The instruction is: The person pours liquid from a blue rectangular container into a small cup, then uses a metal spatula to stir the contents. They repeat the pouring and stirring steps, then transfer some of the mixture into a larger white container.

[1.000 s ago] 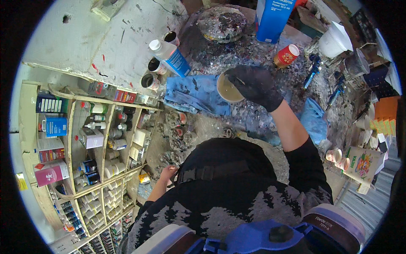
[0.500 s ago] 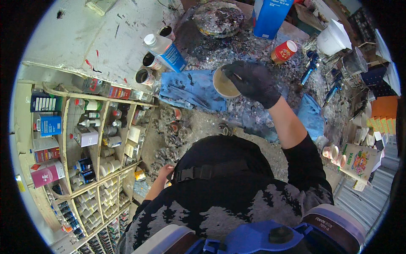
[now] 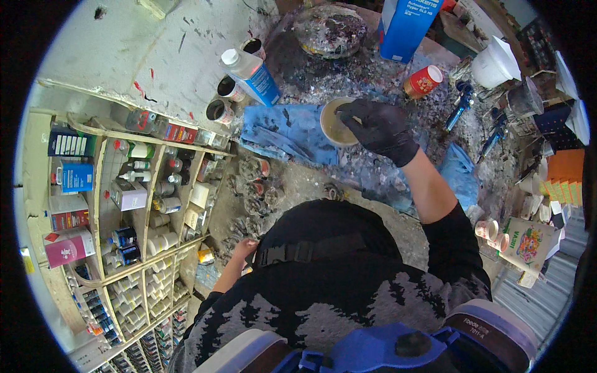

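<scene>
My right hand (image 3: 382, 130), in a black glove, is over the right rim of a paper cup (image 3: 339, 133). Its fingers are pinched on a thin pale stick (image 3: 356, 119), of which only a short bit shows. Cloudy beige liquid covers the cup's bottom. Beside the cup, a crumpled blue cloth (image 3: 289, 133) with dark stains lies on the paint-crusted worktop (image 3: 311, 78). My left hand (image 3: 246, 248) is bare and low at my side, left of the black cap; its fingers are partly hidden, so I cannot tell whether it holds anything.
A clear bottle with a blue label (image 3: 258, 81) stands near used cups (image 3: 219, 112). A blue can (image 3: 407, 31), red cup (image 3: 423, 82), white tub (image 3: 494, 60) and spray guns (image 3: 461, 107) occupy the worktop's far and right parts. Shelves of containers (image 3: 130, 186) stand left.
The whole view has shifted slightly, moving worktop things a little right and down. My right hand stays over the cup, its fingers turned slightly. My left hand looks the same.
</scene>
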Available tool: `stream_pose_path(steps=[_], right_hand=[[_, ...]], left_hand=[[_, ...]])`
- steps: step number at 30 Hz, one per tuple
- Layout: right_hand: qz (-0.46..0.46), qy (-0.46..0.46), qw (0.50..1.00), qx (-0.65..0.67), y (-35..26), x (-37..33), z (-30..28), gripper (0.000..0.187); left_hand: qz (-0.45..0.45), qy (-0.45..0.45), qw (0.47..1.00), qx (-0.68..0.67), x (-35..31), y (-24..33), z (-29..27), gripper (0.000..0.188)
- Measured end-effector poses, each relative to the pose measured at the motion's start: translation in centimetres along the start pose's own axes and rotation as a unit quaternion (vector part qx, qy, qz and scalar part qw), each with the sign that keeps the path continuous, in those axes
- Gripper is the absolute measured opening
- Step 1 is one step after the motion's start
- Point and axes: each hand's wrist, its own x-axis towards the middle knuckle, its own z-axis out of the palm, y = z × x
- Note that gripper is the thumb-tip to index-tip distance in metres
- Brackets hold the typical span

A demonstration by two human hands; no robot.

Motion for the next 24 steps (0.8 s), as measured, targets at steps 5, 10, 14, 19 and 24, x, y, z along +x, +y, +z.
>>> stream_pose_path(steps=[5, 10, 14, 19, 24], right_hand=[[0.009, 0.0, 0.993, -0.115, 0.8, 1.5, -0.8, 0.016], [0.038, -0.03, 0.993, -0.109, 1.2, 0.7, -2.5, 0.016], [0.008, -0.029, 1.0, 0.009, -0.1, -0.3, -1.3, 0.017], [-0.012, 0.001, 0.995, -0.102, 0.0, 0.8, 0.4, 0.018], [0.032, 0.006, 0.983, -0.182, 1.0, 1.2, -1.1, 0.019]], left_hand=[[-0.056, -0.038, 0.98, -0.186, -0.3, -0.4, -1.1, 0.032], [-0.075, -0.007, 0.995, -0.061, -2.7, 4.7, -2.1, 0.025], [-0.053, -0.044, 0.984, -0.167, -0.8, 0.9, 0.4, 0.025], [0.044, -0.011, 0.999, 0.012, 2.4, -4.5, 2.2, 0.037], [-0.111, -0.028, 0.992, 0.05, -1.3, 3.5, -1.9, 0.037]])
